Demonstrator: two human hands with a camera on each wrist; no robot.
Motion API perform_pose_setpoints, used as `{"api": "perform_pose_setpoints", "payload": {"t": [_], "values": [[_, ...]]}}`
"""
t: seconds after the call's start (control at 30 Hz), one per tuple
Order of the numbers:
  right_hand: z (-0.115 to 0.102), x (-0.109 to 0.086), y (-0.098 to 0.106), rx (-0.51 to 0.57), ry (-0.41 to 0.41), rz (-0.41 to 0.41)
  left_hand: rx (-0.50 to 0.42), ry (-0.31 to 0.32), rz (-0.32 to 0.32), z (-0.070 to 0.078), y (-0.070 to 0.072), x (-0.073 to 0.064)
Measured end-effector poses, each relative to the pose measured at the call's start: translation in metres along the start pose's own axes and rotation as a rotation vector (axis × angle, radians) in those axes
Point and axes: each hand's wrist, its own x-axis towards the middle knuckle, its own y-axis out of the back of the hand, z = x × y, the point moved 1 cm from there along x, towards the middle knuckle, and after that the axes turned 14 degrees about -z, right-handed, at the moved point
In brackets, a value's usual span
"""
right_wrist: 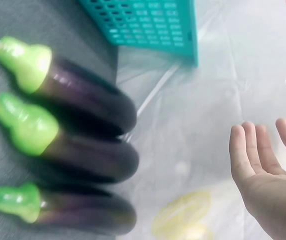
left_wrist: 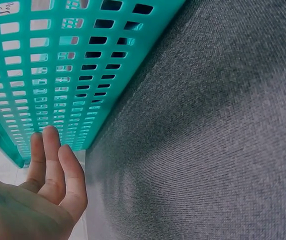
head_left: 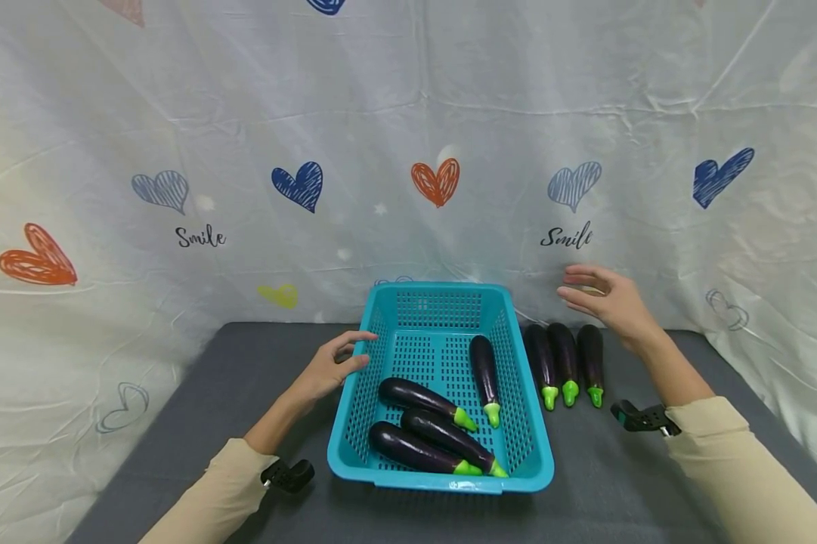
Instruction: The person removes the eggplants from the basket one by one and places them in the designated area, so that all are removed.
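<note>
A turquoise plastic basket [head_left: 439, 483] holds several eggplants [head_left: 483, 370], dark purple with bright green stems. My left hand [head_left: 335, 365] is at the basket's left rim, its thumb and index finger overlapping the edge. In the left wrist view, other fingers [left_wrist: 54, 162] lie loosely bent outside the perforated wall. My right hand [head_left: 607, 301] is raised with parted fingers and nothing between them, above the far ends of three eggplants [head_left: 563, 355] lined up right of the basket. The right wrist view shows these eggplants [right_wrist: 88, 160] side by side, apart from the hand [right_wrist: 268, 175].
A dark grey cloth [head_left: 258, 385] covers the table. Behind it hangs a pale curtain [head_left: 381, 113] printed with hearts and the word Smile. Black straps with devices [head_left: 289, 476] sit on both wrists, over beige sleeves [head_left: 741, 461].
</note>
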Motion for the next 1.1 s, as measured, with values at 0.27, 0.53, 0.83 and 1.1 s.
{"api": "perform_pose_setpoints", "payload": {"t": [0.27, 0.53, 0.83, 1.1], "values": [[-0.022, 0.02, -0.017, 0.023, 0.052, -0.065, -0.004, -0.001, 0.006, -0.001, 0.001, 0.0], [-0.043, 0.044, -0.04, 0.063, 0.106, -0.121, -0.019, -0.006, 0.007, -0.002, 0.0, 0.0], [-0.062, 0.067, -0.067, 0.18, 0.124, -0.19, -0.018, -0.016, 0.009, -0.001, -0.002, 0.001], [-0.077, 0.083, -0.093, 0.241, 0.144, -0.222, -0.017, -0.011, 0.018, -0.001, -0.002, 0.0]]}}
